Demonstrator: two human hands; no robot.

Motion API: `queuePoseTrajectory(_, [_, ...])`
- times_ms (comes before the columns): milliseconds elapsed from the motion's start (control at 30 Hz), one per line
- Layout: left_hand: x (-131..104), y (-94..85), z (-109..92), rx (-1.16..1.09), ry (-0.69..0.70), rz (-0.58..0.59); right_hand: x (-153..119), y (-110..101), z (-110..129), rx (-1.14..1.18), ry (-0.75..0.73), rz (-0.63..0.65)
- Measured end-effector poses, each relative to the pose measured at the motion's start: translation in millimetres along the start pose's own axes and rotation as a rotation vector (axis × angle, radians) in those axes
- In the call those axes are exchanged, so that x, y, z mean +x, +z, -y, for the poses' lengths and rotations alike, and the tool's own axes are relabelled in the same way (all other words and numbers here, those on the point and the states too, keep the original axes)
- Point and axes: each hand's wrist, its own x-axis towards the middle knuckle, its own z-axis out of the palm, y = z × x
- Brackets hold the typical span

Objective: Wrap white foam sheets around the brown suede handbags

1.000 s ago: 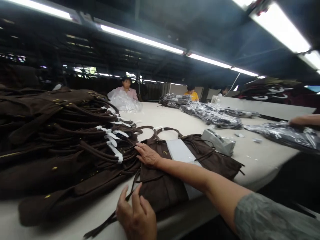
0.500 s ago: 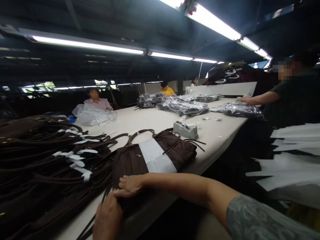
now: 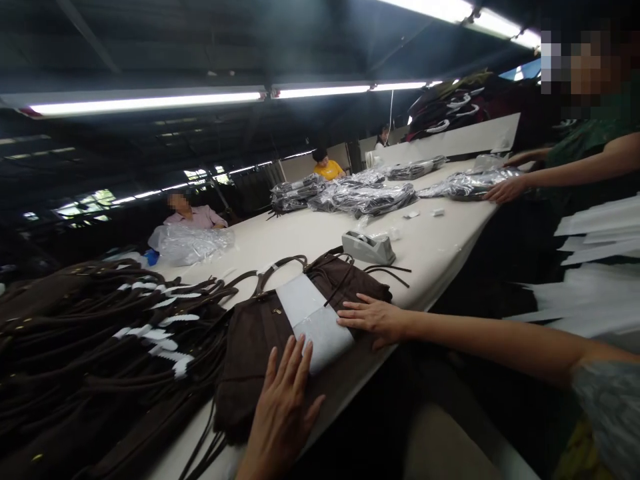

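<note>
A dark brown handbag (image 3: 250,333) lies flat near the front edge of the table, its handles pointing away from me. Around its middle runs a white wrapping strip (image 3: 320,327). My left hand (image 3: 287,393) rests on the front part of the bag, fingers stretched out, the tips at the strip's left edge. On the right part of the bag lies my right hand (image 3: 375,319), fingers spread, its tips touching the strip's right edge. Neither hand grips anything. Just behind the bag stands a grey tape dispenser (image 3: 369,248).
Many brown bags (image 3: 100,353) with white-wrapped handles are heaped at left. Clear plastic (image 3: 193,243) lies behind them. Plastic-wrapped bags (image 3: 365,198) sit farther back on the white table (image 3: 280,233). At right, a co-worker's hand (image 3: 505,189) touches a wrapped bag (image 3: 470,183). White sheets (image 3: 595,293) hang nearby.
My right hand has moved from the bag's left side to its right part. My left hand has opened flat and come rightward onto the bag. The co-worker's second hand now shows.
</note>
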Motion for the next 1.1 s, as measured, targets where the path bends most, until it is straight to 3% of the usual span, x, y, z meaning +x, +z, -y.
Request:
queuePoseTrajectory(67, [17, 11.4, -9, -0.019, 0.024, 0.109, 0, 11, -8, 0.062, 0.016, -0.026])
queuePoseTrajectory(200, [33, 33.0, -15, -0.044, -0.081, 0.196, -8, 20, 1, 0.142, 0.01, -0.231])
queuePoseTrajectory(300, [43, 34.7, -6, -0.093, -0.125, 0.287, -23, 26, 19, 0.224, 0.09, -0.524])
queuePoseTrajectory(433, [62, 23.4, 4, -0.072, -0.095, 0.487, -44, 52, 48, 0.436, 0.41, -1.023])
queuePoseTrajectory(500, [70, 19.5, 3, -0.002, -0.051, 0.566, -50, 69, 60, 0.587, 0.558, -1.134])
queuePoseTrajectory(567, [75, 20.1, -4, 0.116, -0.003, 0.571, -54, 82, 66, 0.773, 0.664, -1.12])
queuePoseTrajectory(667, [78, 27.7, -15, 0.324, 0.021, 0.441, -56, 89, 65, 1.034, 0.759, -1.01])
queuePoseTrajectory(800, [86, 27.9, -9, 0.301, -0.007, 0.373, -50, 83, 52, 1.184, 0.749, -0.967])
queuePoseTrajectory(867, [99, 14.0, 4, 0.241, -0.096, 0.395, -44, 77, 44, 1.288, 0.718, -0.936])
queuePoseTrajectory(967, [129, -22.2, 27, 0.244, -0.235, 0.433, -35, 60, 34, 1.429, 0.678, -0.917])
queuePoseTrajectory(1033, [149, -47.7, 40, 0.24, -0.284, 0.47, -34, 37, 27, 1.205, 0.669, -1.055])
queuePoseTrajectory(1100, [162, -67.3, 49, 0.209, -0.302, 0.5, -36, 5, 17, 0.724, 0.597, -1.192])
